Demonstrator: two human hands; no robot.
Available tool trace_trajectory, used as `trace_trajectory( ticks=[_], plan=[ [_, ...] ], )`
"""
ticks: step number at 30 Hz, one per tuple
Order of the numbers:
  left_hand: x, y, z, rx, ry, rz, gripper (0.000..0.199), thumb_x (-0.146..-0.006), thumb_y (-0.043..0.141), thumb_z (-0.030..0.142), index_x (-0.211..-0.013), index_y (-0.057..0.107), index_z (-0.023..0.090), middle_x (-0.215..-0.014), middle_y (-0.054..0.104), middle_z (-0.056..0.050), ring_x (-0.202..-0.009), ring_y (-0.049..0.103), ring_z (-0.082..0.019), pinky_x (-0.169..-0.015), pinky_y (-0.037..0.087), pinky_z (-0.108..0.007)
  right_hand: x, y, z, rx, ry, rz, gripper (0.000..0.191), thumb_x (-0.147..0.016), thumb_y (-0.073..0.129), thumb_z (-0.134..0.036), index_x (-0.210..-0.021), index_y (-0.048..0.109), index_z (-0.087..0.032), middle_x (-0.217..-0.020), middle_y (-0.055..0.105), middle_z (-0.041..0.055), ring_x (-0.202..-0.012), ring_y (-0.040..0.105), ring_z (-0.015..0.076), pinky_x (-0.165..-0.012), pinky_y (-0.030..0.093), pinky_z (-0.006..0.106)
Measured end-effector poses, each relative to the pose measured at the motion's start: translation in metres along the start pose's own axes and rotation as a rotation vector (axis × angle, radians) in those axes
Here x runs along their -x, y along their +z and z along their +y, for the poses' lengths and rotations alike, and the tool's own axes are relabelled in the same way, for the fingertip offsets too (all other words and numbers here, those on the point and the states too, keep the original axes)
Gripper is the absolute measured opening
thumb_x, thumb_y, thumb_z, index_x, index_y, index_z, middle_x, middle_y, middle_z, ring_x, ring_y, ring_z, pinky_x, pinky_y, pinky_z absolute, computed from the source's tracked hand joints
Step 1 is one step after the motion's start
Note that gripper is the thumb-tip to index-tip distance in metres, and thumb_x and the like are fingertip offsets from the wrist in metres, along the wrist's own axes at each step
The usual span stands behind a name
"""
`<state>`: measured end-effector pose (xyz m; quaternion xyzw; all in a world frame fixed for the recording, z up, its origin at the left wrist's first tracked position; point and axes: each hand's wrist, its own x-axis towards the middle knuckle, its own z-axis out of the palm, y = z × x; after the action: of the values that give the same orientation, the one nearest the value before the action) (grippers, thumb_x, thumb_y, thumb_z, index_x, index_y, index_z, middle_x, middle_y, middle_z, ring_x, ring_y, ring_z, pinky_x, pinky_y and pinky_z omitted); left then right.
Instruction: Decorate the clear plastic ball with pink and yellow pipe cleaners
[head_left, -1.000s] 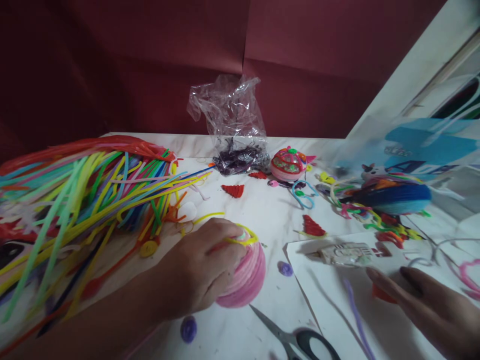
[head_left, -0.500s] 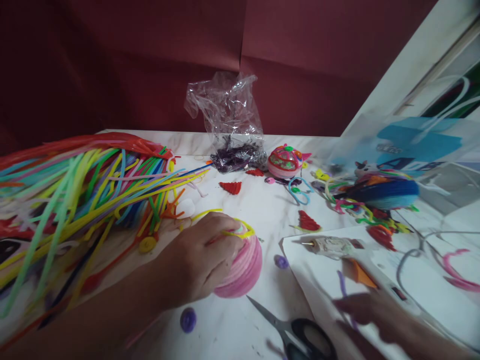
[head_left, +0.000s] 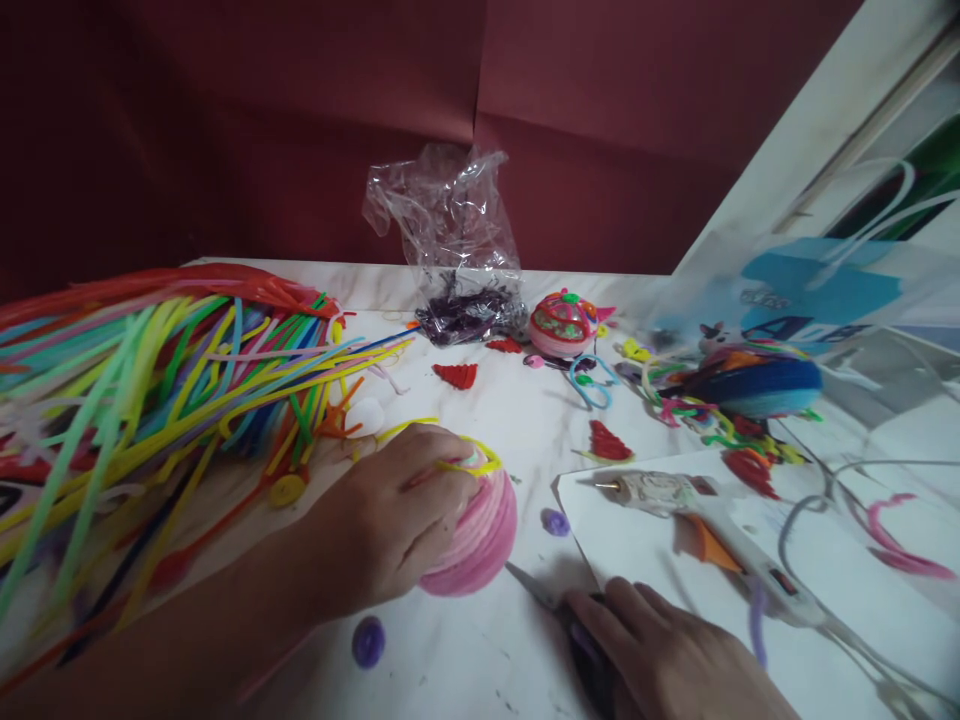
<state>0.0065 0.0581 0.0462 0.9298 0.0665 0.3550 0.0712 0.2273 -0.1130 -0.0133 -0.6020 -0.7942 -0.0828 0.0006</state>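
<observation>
My left hand (head_left: 397, 515) is closed on the top of a pink ball (head_left: 487, 545) that looks wound from fuzzy pipe cleaners. A yellow pipe cleaner (head_left: 486, 455) loops over the ball's top by my fingers; its far end passes behind the hand. At the lower right, my right hand (head_left: 660, 640) grips the black handles of the scissors (head_left: 536, 585), whose blades point toward the ball. Fingers hide part of the handles. One purple coil (head_left: 368, 641) lies in front of the ball, and another purple coil (head_left: 556, 522) to its right.
Many coloured pipe cleaners (head_left: 187, 385) spread over the left side. A hot glue gun (head_left: 739, 545) lies on white paper (head_left: 652, 550), its cord trailing right. Behind are a clear plastic bag (head_left: 457, 230), a decorated pink ball (head_left: 562, 323), a blue ball (head_left: 780, 385) and red coiled triangles (head_left: 455, 375).
My right hand has moved left from beside the glue gun onto the scissors. A purple pipe cleaner near that hand now lies farther right by the gun. The left hand keeps its hold.
</observation>
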Motion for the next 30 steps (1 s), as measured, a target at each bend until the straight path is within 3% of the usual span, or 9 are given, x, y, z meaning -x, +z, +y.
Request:
trace_trajectory(
  ticks=[6, 10, 12, 15, 19, 22, 27, 30],
  plan=[
    [-0.001, -0.002, 0.002, -0.008, -0.018, -0.009, 0.018, -0.089, 0.045, 0.010, -0.098, 0.061, 0.013, -0.106, 0.060, -0.012, -0.103, 0.057, -0.018, -0.090, 0.047, -0.030, -0.021, -0.006, 0.011, -0.372, 0.365, 0.129, 0.043, -0.076, 0.041, -0.016, -0.114, 0.060, -0.026, -0.087, 0.072, 0.0022, -0.067, 0.070, 0.0179, -0.053, 0.055, 0.026],
    [-0.001, -0.002, 0.001, -0.010, -0.021, -0.005, 0.018, -0.090, 0.045, 0.011, -0.097, 0.061, 0.013, -0.106, 0.061, -0.012, -0.103, 0.057, -0.019, -0.091, 0.047, -0.030, -0.025, -0.004, 0.013, -0.529, 0.449, 0.222, 0.040, -0.078, 0.043, -0.024, -0.113, 0.062, -0.025, -0.090, 0.073, 0.0032, -0.073, 0.070, 0.0185, -0.059, 0.056, 0.026],
    [0.000, -0.002, 0.001, -0.015, -0.014, -0.012, 0.018, -0.090, 0.044, 0.011, -0.099, 0.061, 0.013, -0.106, 0.061, -0.012, -0.104, 0.056, -0.019, -0.091, 0.047, -0.030, -0.025, 0.000, 0.015, -0.484, 0.454, 0.251, 0.041, -0.082, 0.043, -0.027, -0.119, 0.060, -0.024, -0.094, 0.073, 0.0042, -0.077, 0.071, 0.0191, -0.061, 0.057, 0.027],
    [0.000, -0.002, 0.001, -0.013, -0.020, -0.026, 0.019, -0.090, 0.044, 0.012, -0.100, 0.060, 0.014, -0.107, 0.060, -0.011, -0.104, 0.055, -0.018, -0.091, 0.047, -0.030, -0.021, 0.004, 0.022, -0.203, 0.337, 0.258, 0.043, -0.084, 0.043, -0.021, -0.125, 0.057, -0.023, -0.105, 0.073, 0.0076, -0.082, 0.072, 0.0215, -0.059, 0.058, 0.028],
    [0.000, -0.002, 0.001, -0.005, -0.029, -0.021, 0.017, -0.090, 0.045, 0.012, -0.099, 0.060, 0.013, -0.105, 0.059, -0.011, -0.103, 0.055, -0.018, -0.091, 0.046, -0.028, -0.017, 0.001, 0.036, 0.115, 0.127, 0.298, 0.047, -0.084, 0.043, -0.017, -0.129, 0.054, -0.023, -0.113, 0.070, 0.0128, -0.091, 0.070, 0.0312, -0.066, 0.060, 0.046],
    [0.000, -0.002, 0.002, -0.005, -0.026, -0.014, 0.017, -0.090, 0.046, 0.012, -0.097, 0.061, 0.012, -0.104, 0.060, -0.012, -0.102, 0.055, -0.018, -0.091, 0.046, -0.029, -0.018, -0.007, 0.039, 0.067, 0.146, 0.372, 0.044, -0.086, 0.041, -0.016, -0.128, 0.054, -0.017, -0.113, 0.069, 0.0150, -0.092, 0.070, 0.0292, -0.067, 0.061, 0.044],
    [-0.001, -0.002, 0.002, -0.002, -0.032, 0.000, 0.017, -0.090, 0.045, 0.012, -0.095, 0.061, 0.013, -0.105, 0.061, -0.012, -0.103, 0.056, -0.019, -0.090, 0.046, -0.030, -0.026, -0.014, 0.039, 0.021, 0.183, 0.382, 0.044, -0.081, 0.034, -0.011, -0.111, 0.067, -0.010, -0.104, 0.073, 0.0163, -0.088, 0.071, 0.0301, -0.061, 0.063, 0.040],
    [0.000, -0.002, 0.001, 0.002, -0.030, -0.012, 0.018, -0.090, 0.045, 0.012, -0.096, 0.061, 0.012, -0.106, 0.060, -0.012, -0.104, 0.056, -0.019, -0.091, 0.046, -0.030, -0.025, -0.015, 0.042, -0.257, 0.307, 0.429, 0.041, -0.085, 0.042, -0.022, -0.120, 0.062, -0.016, -0.112, 0.070, 0.0125, -0.089, 0.071, 0.0278, -0.061, 0.063, 0.035]
  ],
)
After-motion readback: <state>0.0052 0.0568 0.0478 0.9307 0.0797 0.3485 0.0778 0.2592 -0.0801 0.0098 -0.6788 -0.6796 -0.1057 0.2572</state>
